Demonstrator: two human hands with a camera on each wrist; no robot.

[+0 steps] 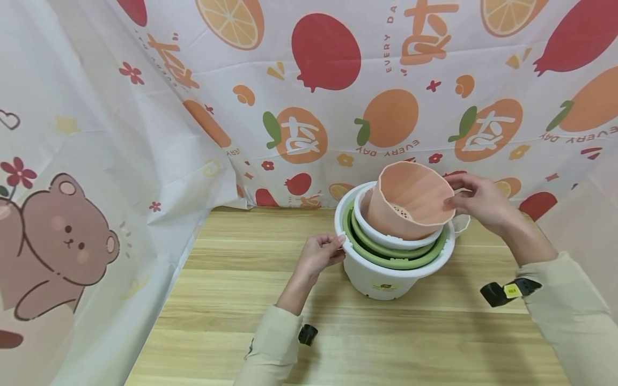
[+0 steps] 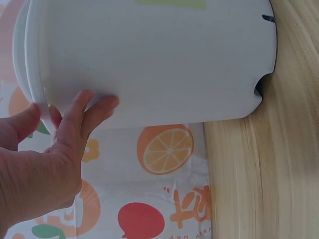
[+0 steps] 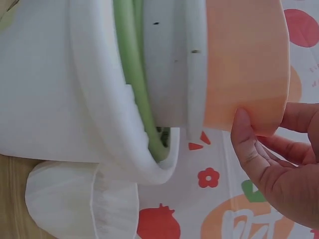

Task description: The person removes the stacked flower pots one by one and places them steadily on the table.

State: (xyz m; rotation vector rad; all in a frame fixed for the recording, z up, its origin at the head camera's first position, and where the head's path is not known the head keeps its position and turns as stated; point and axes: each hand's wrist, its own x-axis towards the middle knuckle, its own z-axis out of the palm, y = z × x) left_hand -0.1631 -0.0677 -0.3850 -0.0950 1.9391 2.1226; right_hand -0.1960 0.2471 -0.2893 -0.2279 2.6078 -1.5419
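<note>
A large white flower pot (image 1: 369, 276) stands upright on the table with green pots (image 1: 401, 262) and a smaller white pot (image 1: 404, 242) nested inside it. A peach-coloured pot (image 1: 396, 217) with a wavy rim and a perforated bottom sits tilted in the top of this stack. My right hand (image 1: 485, 203) pinches its rim on the right side, thumb outside, as the right wrist view also shows. At the left, my left hand (image 1: 319, 256) grips the large pot's rim. Thumb on the rim, fingers below it, is how that hand appears in the left wrist view.
A small white fluted pot (image 3: 82, 199) lies beside the stack, mostly hidden behind it in the head view. The wooden table (image 1: 232, 305) meets a fruit-printed curtain (image 1: 289, 187) right behind the pots. Another curtain with a bear (image 1: 72, 236) hangs at the left.
</note>
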